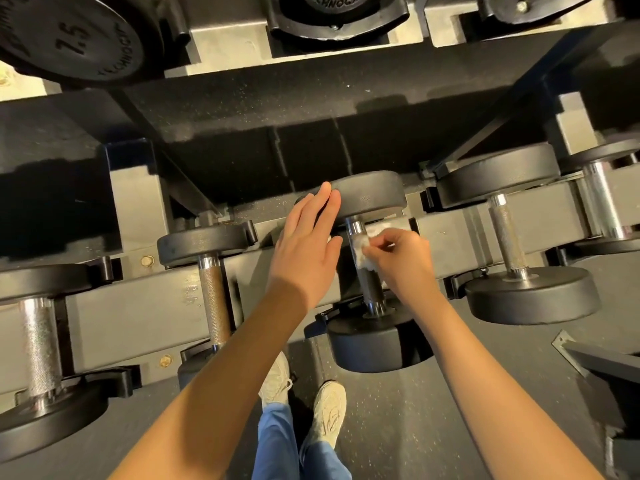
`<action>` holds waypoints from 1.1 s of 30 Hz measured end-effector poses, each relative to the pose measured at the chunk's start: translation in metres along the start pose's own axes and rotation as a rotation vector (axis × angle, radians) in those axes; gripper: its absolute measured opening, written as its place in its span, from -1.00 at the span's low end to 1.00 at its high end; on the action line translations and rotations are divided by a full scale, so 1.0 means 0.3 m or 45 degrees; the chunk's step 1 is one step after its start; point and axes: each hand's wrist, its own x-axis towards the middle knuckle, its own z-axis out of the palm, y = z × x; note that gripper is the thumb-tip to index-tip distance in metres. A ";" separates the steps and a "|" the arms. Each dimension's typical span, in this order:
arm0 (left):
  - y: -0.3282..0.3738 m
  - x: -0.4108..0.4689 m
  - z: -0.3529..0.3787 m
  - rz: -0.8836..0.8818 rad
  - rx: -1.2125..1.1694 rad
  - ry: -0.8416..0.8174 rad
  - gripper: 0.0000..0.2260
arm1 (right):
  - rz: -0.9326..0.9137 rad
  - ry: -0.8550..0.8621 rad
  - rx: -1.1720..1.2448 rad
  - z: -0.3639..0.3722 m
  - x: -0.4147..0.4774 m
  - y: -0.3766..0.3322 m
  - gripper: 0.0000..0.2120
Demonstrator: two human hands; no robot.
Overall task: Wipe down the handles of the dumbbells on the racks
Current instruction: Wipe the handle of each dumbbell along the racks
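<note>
A black dumbbell (372,194) lies in the middle of the lower rack, its steel handle (370,289) running toward me. My right hand (403,261) pinches a crumpled white cloth (363,251) against the upper part of that handle. My left hand (308,244) is flat with straight fingers, the fingertips touching the rim of the dumbbell's far head. The near head (374,344) sits below my right wrist.
More dumbbells rest on the grey rack (145,306): one with a knurled handle (214,299) to the left, a thicker one (40,344) at far left, another (507,240) to the right. An upper rack tier holds weights (72,36) overhead. My feet (329,410) stand on dark floor.
</note>
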 end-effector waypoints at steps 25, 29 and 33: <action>0.045 -0.049 0.122 -0.616 -0.804 0.287 -0.87 | -0.099 -0.043 0.023 -0.081 -0.202 0.100 -0.68; 0.062 0.000 0.161 -0.675 -0.647 0.247 -0.83 | 0.062 0.041 -0.002 -0.057 -0.221 0.108 -0.65; 0.074 0.007 0.195 -0.703 -0.688 0.215 -0.78 | 0.038 0.061 0.007 -0.064 -0.221 0.095 -0.71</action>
